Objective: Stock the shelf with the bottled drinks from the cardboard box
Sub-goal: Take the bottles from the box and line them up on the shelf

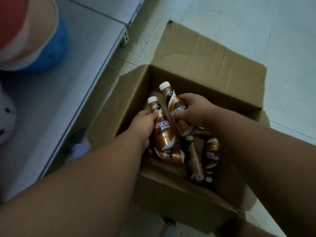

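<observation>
Inside open cardboard box [119, 106], left hand [142, 124] and right hand [191, 110] each grasping bottle [162, 132], flaps clear

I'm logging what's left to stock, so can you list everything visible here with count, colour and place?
Cardboard box: one, brown, flaps open, on the floor right of the shelf.
Held bottles: two, copper-brown labels with white caps, raised in the box; one in the left hand, one in the right.
Loose bottles: at least three, same colours, lying on the box bottom; more may be hidden under the arms.
Shelf: one, pale grey, running along the left.
Plush item: one, red, beige and blue, on the shelf at top left.
White item: one, with dark marks, at the left edge; too cut off to identify.
Floor: pale tiles.
Left hand: gripping its bottle.
Right hand: gripping its bottle.
</observation>
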